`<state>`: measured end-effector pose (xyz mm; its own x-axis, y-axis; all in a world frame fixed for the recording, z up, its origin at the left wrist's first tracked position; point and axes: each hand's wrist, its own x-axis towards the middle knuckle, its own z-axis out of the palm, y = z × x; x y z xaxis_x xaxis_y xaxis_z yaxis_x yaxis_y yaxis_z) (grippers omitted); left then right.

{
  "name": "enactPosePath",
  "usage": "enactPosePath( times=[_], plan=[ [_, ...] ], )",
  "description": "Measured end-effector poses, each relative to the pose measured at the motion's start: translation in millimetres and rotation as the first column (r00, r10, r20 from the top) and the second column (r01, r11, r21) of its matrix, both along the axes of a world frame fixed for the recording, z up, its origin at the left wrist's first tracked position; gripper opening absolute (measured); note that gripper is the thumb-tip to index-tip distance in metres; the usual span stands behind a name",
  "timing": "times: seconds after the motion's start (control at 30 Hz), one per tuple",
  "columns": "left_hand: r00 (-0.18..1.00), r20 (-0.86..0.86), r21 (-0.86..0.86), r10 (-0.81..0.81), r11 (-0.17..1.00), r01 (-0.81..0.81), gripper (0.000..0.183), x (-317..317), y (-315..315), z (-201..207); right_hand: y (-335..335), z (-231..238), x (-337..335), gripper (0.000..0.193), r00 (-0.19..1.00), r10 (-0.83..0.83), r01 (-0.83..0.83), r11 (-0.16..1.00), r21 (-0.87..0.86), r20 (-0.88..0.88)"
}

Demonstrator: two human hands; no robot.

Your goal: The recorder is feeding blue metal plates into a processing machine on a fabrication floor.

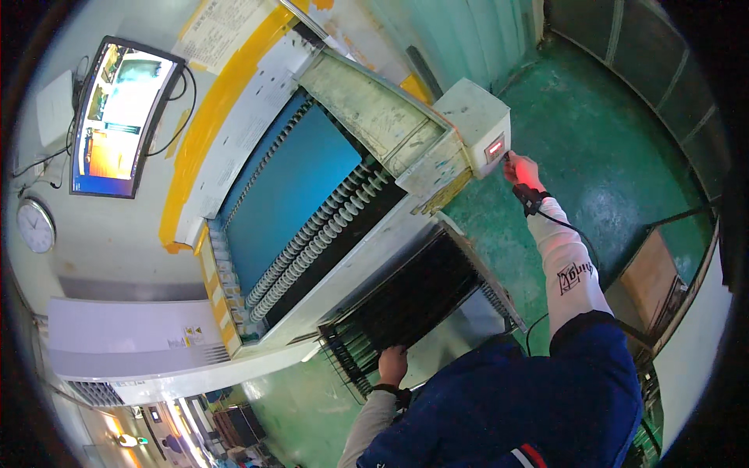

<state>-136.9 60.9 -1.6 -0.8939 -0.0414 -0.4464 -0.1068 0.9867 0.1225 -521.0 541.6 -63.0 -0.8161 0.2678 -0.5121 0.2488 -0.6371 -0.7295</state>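
My right hand (523, 171) reaches out to a light grey control box (473, 117) with a small lit red display (495, 147). Its fingers are bent together at the box's lower corner, and what they pinch there is hidden. Nearer to me, my left hand (392, 364) is curled at the near edge of a black slotted rack (406, 300); its grip is too small to make out. Beyond the rack stands a roller conveyor machine (351, 234). A flat blue panel (300, 183) lies inside it, beside grey ringed rollers (316, 234).
A lit monitor (125, 117) and a round clock (36, 225) are on the wall at the left, above a pale purple unit (136, 331). A brown board (651, 269) stands in a frame at the right. A black cable (573, 230) runs from my right wrist.
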Motion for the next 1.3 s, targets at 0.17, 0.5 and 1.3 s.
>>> enactPosePath(
  times=[0.17,0.5,1.3],
  plan=[
    [0.999,-0.017,-0.005,-0.034,0.999,0.034,0.021,1,-1,-9,-3,7,1,0.022,0.999,-0.051,0.049,0.994,-0.094,-0.016],
    [0.993,-0.119,-0.037,-0.023,0.999,0.018,0.013,6,6,2,-11,16,2,0.020,0.996,-0.091,0.091,0.994,-0.054,0.000],
    [0.969,-0.235,0.089,0.071,0.995,-0.051,0.022,49,20,36,-4,-8,-7,0.019,0.992,-0.126,0.125,0.991,0.043,0.005]
  ],
)
